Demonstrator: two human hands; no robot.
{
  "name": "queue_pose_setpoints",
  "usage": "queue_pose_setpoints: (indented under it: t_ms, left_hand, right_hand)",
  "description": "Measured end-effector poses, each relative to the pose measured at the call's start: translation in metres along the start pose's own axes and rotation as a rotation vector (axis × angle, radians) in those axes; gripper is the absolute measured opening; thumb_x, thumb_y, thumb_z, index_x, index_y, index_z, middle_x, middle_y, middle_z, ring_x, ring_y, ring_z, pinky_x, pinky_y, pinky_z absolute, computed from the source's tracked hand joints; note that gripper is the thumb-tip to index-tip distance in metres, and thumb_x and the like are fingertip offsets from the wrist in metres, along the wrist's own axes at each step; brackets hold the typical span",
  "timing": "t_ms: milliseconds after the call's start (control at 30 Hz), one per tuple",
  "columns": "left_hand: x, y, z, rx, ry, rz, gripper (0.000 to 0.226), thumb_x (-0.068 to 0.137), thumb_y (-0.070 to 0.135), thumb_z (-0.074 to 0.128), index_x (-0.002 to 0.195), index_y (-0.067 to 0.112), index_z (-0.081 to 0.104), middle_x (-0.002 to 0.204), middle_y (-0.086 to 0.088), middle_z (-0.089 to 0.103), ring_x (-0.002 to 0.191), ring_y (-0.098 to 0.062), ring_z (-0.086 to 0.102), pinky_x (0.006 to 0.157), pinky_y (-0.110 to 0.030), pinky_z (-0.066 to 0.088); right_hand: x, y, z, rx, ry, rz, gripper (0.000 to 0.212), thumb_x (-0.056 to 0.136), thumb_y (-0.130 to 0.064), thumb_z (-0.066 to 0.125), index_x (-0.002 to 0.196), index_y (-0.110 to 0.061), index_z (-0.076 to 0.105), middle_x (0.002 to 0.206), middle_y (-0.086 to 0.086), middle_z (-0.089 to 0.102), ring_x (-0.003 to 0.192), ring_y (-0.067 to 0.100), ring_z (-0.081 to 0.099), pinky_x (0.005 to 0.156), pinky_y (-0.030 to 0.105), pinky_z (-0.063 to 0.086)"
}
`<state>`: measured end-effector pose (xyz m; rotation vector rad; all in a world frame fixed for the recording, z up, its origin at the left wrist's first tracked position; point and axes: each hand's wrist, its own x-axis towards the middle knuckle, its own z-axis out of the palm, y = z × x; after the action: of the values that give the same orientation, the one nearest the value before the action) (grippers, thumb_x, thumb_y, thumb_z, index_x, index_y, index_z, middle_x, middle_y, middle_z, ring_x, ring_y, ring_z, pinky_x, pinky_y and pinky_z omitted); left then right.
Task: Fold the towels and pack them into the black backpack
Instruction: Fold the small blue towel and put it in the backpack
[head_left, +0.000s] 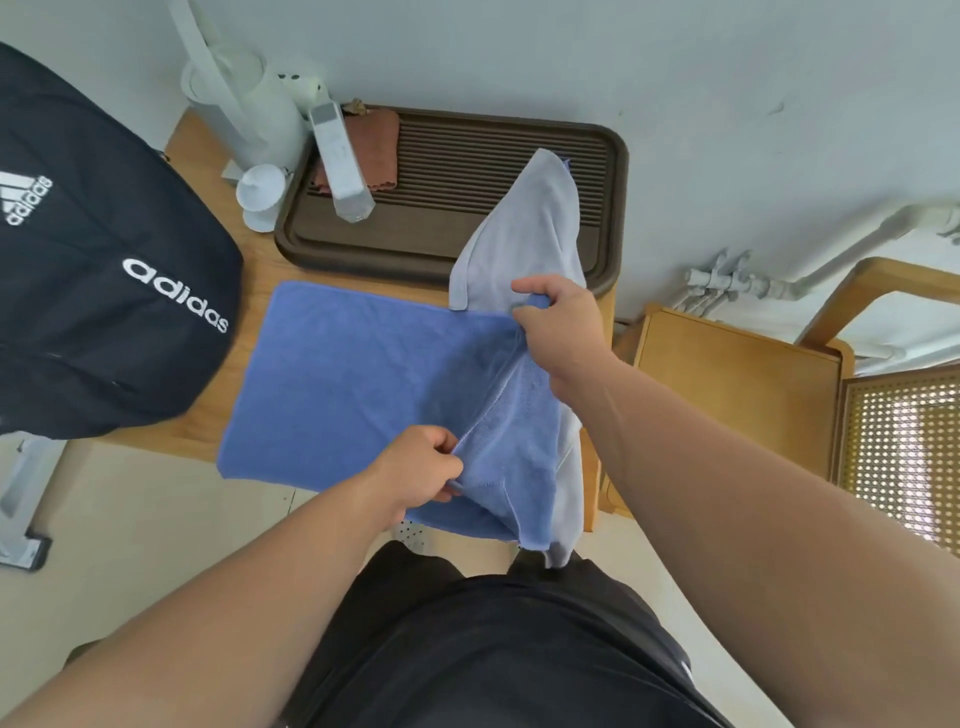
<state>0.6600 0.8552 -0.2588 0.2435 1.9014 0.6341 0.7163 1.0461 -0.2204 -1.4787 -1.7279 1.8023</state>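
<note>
Black fabric backpack (104, 260) sits at the left end of the light wooden table (202, 166); opening not in view, contents cannot be told. Dark brown slatted tray (615, 171) holds a rust cloth (376, 150) and a white remote-shaped device (340, 161). Pale grey towel (524, 228) drapes over the tray's right corner. Blue terry towel (337, 374) lies spread on the table, right part lifted. Left hand (421, 473) pinches its near edge. Right hand (561, 322) grips its far edge, fingers curled.
</note>
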Motion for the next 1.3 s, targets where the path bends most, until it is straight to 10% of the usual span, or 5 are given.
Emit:
queue_pose_setpoints:
  t_ms: [200,600,833,1067,1300]
  left_hand:
    - [0.011,-0.042,-0.053,0.041,-0.150,0.015,0.027,0.088,-0.004,0.055,0.106,0.012,0.068,0.103,-0.007,0.071,0.093,-0.023,0.070,0.076,-0.032,0.062]
    - [0.051,-0.103,-0.126,-0.004,-0.092,-0.033,0.018,0.087,-0.004,0.052,0.093,0.011,0.061,0.078,-0.010,0.072,0.064,-0.020,0.068,0.064,-0.033,0.058]
    - [0.058,-0.107,-0.125,0.153,-0.108,0.064,0.019,0.087,0.016,0.062,0.090,-0.002,0.060,0.083,-0.019,0.072,0.064,-0.025,0.069,0.064,-0.040,0.056]
    - [0.060,-0.109,-0.129,0.202,-0.138,0.119,0.026,0.084,0.027,0.059,0.076,0.002,0.052,0.079,-0.019,0.067,0.082,-0.040,0.069,0.065,-0.049,0.054]
    - [0.048,-0.102,-0.135,0.026,-0.194,0.127,0.019,0.074,0.028,0.047,0.068,0.018,0.032,0.069,-0.002,0.034,0.069,-0.022,0.033,0.065,-0.042,0.041]
  right_hand:
    - [0.010,0.001,0.081,-0.078,0.026,0.078,0.030,0.090,-0.005,0.054,0.110,-0.022,0.068,0.078,-0.005,0.059,0.064,0.011,0.053,0.049,0.015,0.044]
    - [0.015,0.025,0.191,-0.448,-0.204,0.045,0.060,0.095,-0.023,0.061,0.152,-0.028,0.040,0.132,0.001,0.043,0.085,0.017,0.053,0.060,0.025,0.045]
    - [0.007,0.050,0.197,-0.785,-0.281,-0.035,0.058,0.097,-0.032,0.061,0.151,-0.029,0.042,0.160,0.005,0.020,0.146,0.024,0.026,0.114,0.034,0.032]
    - [0.012,0.039,0.224,-1.298,-0.267,-0.130,0.056,0.098,-0.052,0.045,0.152,-0.040,0.033,0.153,0.004,0.022,0.137,0.031,0.027,0.110,0.046,0.032]
    - [0.012,0.038,0.224,-1.157,-0.165,-0.161,0.042,0.099,-0.038,0.049,0.132,-0.013,0.048,0.150,0.001,0.030,0.131,0.029,0.037,0.101,0.043,0.039]
